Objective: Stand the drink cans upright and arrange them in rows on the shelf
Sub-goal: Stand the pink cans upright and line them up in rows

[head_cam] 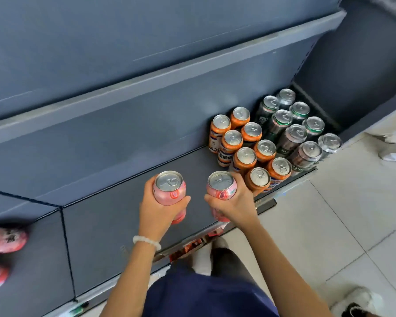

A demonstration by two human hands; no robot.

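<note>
Left hand (157,210) grips one upright pink aluminium drink can (169,188) at frame centre; right hand (234,203) grips another pink can (222,186) beside it, above the grey metal shelf (114,216). Upper right stand rows of orange cans (245,145), then dark cans (293,124).

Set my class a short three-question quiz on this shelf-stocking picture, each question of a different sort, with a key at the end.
1. True or false: the orange cans on the shelf lie on their sides.
2. Multiple choice: what does the left hand hold? A) a dark can B) a pink can C) nothing
3. Fill in: the right hand grips a pink can just left of the ___ cans.

Key
1. False: they stand upright, beside the dark cans.
2. B: the left pink can, held upright.
3. Orange.
</note>
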